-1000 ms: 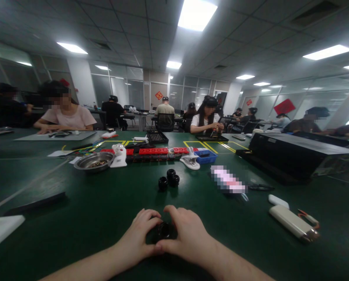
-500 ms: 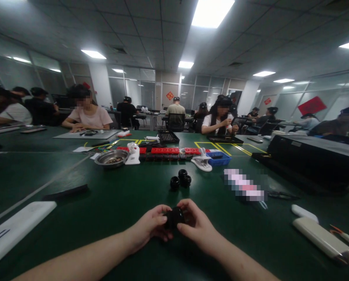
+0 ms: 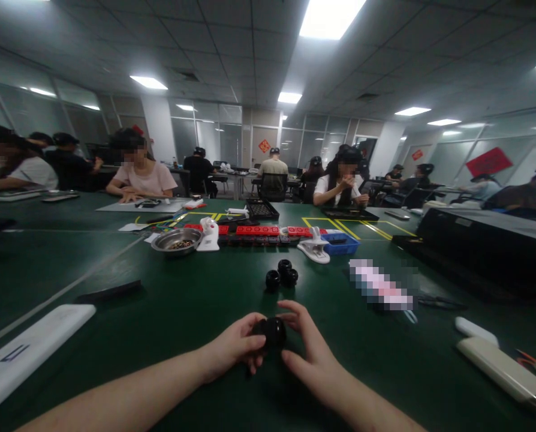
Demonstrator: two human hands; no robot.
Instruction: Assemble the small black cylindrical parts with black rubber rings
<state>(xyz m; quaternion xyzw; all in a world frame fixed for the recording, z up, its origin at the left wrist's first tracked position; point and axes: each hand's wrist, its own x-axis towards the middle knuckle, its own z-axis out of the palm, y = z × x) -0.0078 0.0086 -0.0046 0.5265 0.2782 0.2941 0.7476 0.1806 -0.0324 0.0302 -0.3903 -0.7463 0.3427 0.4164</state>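
Observation:
A small round black part (image 3: 272,331) sits between my two hands, low at the centre of the head view, just above the green table (image 3: 169,318). My left hand (image 3: 236,348) curls its fingers round the part's left side and grips it. My right hand (image 3: 310,360) is beside the part on the right, fingers loosely spread, fingertips near or touching it. Three more black round parts (image 3: 282,275) stand in a cluster on the table a little beyond my hands.
A metal bowl (image 3: 177,241), white clips, red strips and a blue tray (image 3: 337,243) lie further back. A white bar (image 3: 29,351) is at the left, a black box (image 3: 484,249) and white devices (image 3: 502,372) at the right. Other people sit at the far tables.
The black part has come up off the table between my hands. My right hand's fingers have loosened and spread from the part. The view has shifted, showing more of the left.

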